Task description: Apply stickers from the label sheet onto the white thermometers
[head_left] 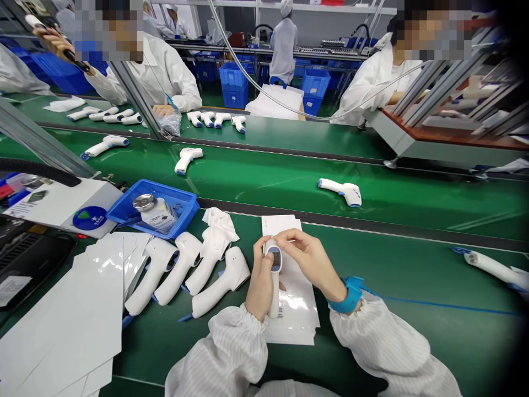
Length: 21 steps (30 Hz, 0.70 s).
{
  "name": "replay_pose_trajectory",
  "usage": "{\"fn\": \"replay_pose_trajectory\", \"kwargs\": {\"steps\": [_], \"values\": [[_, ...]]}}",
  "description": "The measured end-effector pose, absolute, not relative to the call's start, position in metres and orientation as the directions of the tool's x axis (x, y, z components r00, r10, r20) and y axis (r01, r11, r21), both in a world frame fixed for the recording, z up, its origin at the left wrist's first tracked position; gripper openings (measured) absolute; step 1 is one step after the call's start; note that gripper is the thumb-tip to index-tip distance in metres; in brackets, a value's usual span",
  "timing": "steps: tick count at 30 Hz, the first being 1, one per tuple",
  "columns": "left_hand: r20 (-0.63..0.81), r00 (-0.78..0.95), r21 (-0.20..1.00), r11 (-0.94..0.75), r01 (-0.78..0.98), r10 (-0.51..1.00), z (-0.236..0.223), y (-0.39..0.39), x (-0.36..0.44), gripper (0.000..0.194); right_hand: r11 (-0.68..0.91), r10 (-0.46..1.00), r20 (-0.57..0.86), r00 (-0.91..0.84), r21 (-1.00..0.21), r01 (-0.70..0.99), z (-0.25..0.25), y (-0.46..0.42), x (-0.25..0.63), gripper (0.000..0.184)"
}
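My left hand is wrapped round a white infrared thermometer, held upright with its dark display facing me. My right hand wears a blue wrist strap. Its thumb and forefinger are closed at the thermometer's top end; whatever they pinch is too small to make out. Beneath both hands lies a stack of white glossy sheets. To the left, several more white thermometers lie in a row on the green bench, and a crumpled white cloth rests on one of them.
A blue tray holds a bottle with a metal cap. Large white sheets cover the left side. Thermometers lie on the green conveyor ahead; another thermometer is at far right. Co-workers sit across the line.
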State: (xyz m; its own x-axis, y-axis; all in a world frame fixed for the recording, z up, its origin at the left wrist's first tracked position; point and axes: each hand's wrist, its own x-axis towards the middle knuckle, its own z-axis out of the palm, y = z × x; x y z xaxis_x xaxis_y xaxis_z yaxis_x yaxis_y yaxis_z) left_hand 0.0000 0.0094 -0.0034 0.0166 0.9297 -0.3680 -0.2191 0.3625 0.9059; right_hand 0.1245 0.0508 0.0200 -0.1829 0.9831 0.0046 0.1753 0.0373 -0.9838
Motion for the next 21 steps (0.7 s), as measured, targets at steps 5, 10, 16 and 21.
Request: {"fn": "replay_pose_trajectory", "kwargs": {"steps": [5,10,16,21], "values": [[-0.275,-0.041,0.959,0.271,-0.084,0.961,0.02,0.007,-0.004,0.045,0.022,0.978,-0.01,-0.209,-0.989,0.149,0.032,0.048,0.132,0.018],[-0.205,-0.052,0.978,0.206,0.016,0.977,0.027,0.005,-0.004,0.045,0.182,0.977,0.144,-0.16,-0.948,0.259,0.038,0.043,0.128,0.01],[-0.114,-0.099,0.987,0.124,0.104,0.989,0.024,0.006,-0.005,0.044,0.149,0.976,0.07,-0.208,-0.908,0.391,0.047,0.032,0.124,0.009],[-0.143,-0.09,0.987,0.149,0.066,0.986,0.025,0.008,-0.008,0.043,-0.067,0.944,-0.127,-0.306,-0.977,0.2,0.049,0.032,0.122,0.022]]}}
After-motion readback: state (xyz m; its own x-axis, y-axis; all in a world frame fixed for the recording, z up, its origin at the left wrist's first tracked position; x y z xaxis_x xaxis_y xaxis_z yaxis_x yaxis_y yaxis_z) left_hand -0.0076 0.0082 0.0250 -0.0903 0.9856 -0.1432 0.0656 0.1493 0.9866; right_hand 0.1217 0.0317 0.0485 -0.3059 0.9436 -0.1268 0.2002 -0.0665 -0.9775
